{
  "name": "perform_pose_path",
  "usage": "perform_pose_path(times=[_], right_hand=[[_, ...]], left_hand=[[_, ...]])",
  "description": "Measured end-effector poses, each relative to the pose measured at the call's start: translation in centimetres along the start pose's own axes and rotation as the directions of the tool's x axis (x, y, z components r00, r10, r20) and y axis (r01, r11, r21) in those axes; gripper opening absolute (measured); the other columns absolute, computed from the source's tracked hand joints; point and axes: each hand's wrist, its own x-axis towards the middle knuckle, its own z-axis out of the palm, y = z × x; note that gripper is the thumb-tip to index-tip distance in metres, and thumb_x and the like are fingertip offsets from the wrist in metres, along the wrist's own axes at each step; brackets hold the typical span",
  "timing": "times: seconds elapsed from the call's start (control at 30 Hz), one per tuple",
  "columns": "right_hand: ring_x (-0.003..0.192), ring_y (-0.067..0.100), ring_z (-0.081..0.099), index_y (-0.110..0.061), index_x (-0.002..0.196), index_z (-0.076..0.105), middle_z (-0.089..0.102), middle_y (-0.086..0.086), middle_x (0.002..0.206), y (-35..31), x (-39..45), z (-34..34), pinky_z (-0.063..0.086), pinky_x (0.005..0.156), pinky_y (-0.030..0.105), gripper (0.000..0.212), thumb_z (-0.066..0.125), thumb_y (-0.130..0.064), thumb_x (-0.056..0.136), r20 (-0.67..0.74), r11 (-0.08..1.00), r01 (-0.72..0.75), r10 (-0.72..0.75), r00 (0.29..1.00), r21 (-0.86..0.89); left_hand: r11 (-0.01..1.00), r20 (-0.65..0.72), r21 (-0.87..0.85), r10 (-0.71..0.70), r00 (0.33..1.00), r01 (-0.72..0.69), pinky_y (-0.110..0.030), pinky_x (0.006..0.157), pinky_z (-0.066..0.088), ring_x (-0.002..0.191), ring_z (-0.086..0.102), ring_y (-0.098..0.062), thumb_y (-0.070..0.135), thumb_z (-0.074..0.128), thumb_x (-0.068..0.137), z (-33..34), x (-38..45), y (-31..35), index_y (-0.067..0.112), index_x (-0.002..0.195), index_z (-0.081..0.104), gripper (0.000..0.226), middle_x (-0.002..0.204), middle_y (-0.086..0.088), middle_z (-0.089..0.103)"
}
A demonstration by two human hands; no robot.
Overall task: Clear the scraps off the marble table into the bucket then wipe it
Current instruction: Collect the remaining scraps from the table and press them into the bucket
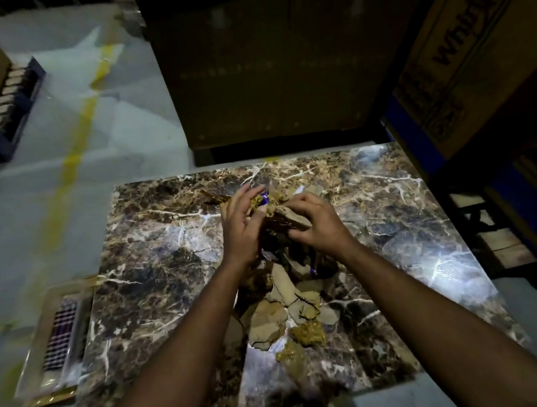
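Both hands meet over the heap, and the left hand [241, 225] hides whatever its fingers close on; only a crumpled blue-and-gold wrapper scrap [261, 200] peeks out past them. The right hand [316, 223] covers most of the flat brown cardboard scrap [290, 222], so its shape stays unclear. Off the table's left side, the clear plastic packet with a checked pattern [59, 335] is smeared by blur. The printed brown cardboard carton [461, 47] runs off the right edge, its lettering cut short.

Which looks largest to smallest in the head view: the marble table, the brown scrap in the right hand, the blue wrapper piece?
1. marble table
2. brown scrap in the right hand
3. blue wrapper piece
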Motion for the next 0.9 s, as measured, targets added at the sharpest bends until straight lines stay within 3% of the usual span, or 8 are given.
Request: perform_pose_path(times=[0.1,0.2,0.33,0.47,0.6,0.73,0.83,0.9], right_hand=[[0.111,0.019,0.06,-0.014,0.127,0.069,0.059,-0.002,0.118,-1.4,0.2,-0.4,0.052,0.098,0.03,0.054,0.081,-0.011,0.075,-0.003,0.996,0.072,-0.072,0.997,0.054],[0.109,0.015,0.062,-0.01,0.124,0.07,0.062,0.001,0.117,-2.7,0.5,-0.7,0.05,0.095,0.017,0.052,0.078,-0.013,0.073,-0.052,0.982,0.074,-0.065,0.996,0.175],[0.107,0.016,0.066,-0.012,0.118,0.07,0.067,0.005,0.115,-3.8,0.9,-0.2,0.053,0.091,0.023,0.047,0.073,-0.014,0.071,-0.101,0.922,-0.017,0.061,0.993,0.388],[0.094,0.019,0.068,-0.016,0.105,0.069,0.071,0.003,0.099,-5.6,0.9,0.3,0.06,0.081,0.037,0.036,0.068,0.003,0.074,-0.122,0.741,-0.114,0.257,0.959,0.662],[0.078,0.017,0.067,-0.015,0.094,0.068,0.072,-0.002,0.081,-7.0,1.3,0.3,0.056,0.066,0.028,0.038,0.058,-0.004,0.059,-0.118,0.596,-0.127,0.355,0.927,0.793],[0.089,0.027,0.06,-0.006,0.101,0.062,0.065,0.011,0.094,-8.1,1.3,1.1,0.048,0.081,0.039,0.018,0.062,-0.02,0.089,-0.084,0.529,-0.086,0.289,0.954,0.844],[0.118,0.032,0.062,-0.004,0.129,0.061,0.065,0.016,0.128,-8.4,1.6,1.6,0.049,0.104,0.049,0.075,0.061,-0.067,0.089,-0.041,0.552,-0.169,0.348,0.937,0.817],[0.118,0.025,0.065,-0.013,0.127,0.065,0.066,0.012,0.129,-8.4,1.6,1.7,0.052,0.103,0.048,0.058,0.055,-0.06,0.094,-0.085,0.622,-0.173,0.363,0.928,0.764]], left_hand=[[0.992,0.101,-0.124,-0.006,0.995,0.019,-0.038,0.112,0.038,0.138,0.043,-0.012,0.046,0.05,0.095,0.0,0.9,0.4,0.04,0.132,0.061,0.039,0.148,0.008,0.052],[0.905,0.071,-0.396,-0.139,0.988,0.156,-0.038,0.099,0.052,0.125,0.059,-0.018,0.034,0.053,0.1,0.2,0.6,1.2,0.031,0.132,0.063,0.034,0.135,0.002,0.064],[0.784,0.028,-0.57,-0.282,0.959,0.247,-0.029,0.078,0.057,0.118,0.064,-0.023,0.031,0.053,0.102,1.0,-0.2,2.2,0.027,0.13,0.064,0.031,0.133,-0.004,0.065],[0.69,0.0,-0.677,-0.346,0.938,0.255,-0.046,0.097,0.054,0.115,0.066,-0.027,0.044,0.061,0.092,1.7,-0.8,3.2,0.034,0.118,0.069,0.029,0.122,-0.008,0.071],[0.663,-0.039,-0.712,-0.369,0.929,0.234,-0.041,0.089,0.058,0.106,0.07,-0.026,0.025,0.062,0.098,2.1,-0.8,4.5,0.029,0.109,0.072,0.015,0.112,-0.007,0.074],[0.691,-0.096,-0.687,-0.392,0.915,0.224,-0.023,0.071,0.057,0.085,0.071,-0.006,0.015,0.06,0.1,1.9,0.0,5.3,0.01,0.117,0.069,0.02,0.097,0.001,0.074],[0.761,-0.157,-0.614,-0.377,0.913,0.209,-0.013,0.068,0.052,0.079,0.068,0.002,0.01,0.059,0.099,1.8,0.0,5.5,0.007,0.115,0.068,0.018,0.095,0.005,0.07],[0.794,-0.184,-0.578,-0.348,0.919,0.186,-0.016,0.07,0.051,0.08,0.065,-0.002,0.007,0.057,0.099,1.8,-0.3,5.4,0.011,0.105,0.069,0.014,0.092,0.003,0.069]])
